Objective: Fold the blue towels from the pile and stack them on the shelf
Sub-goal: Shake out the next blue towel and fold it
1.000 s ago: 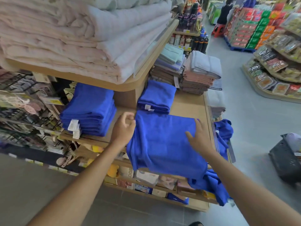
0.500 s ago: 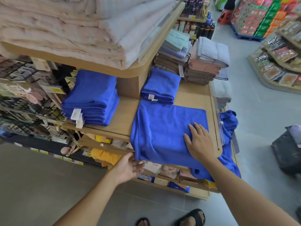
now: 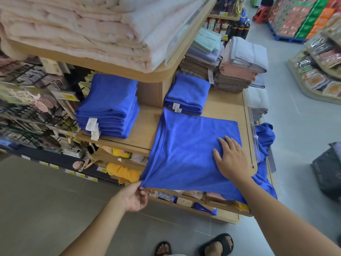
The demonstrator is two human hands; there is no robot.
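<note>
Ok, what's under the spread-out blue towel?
The wooden shelf; the towel overhangs its front edge, above packaged goods on a lower shelf. Whether anything lies on the shelf beneath the cloth cannot be seen.

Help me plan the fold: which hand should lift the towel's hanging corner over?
Left. The left hand pinches that corner of the blue towel off the shelf edge; the right hand lies flat on it, pinning it down.
</note>
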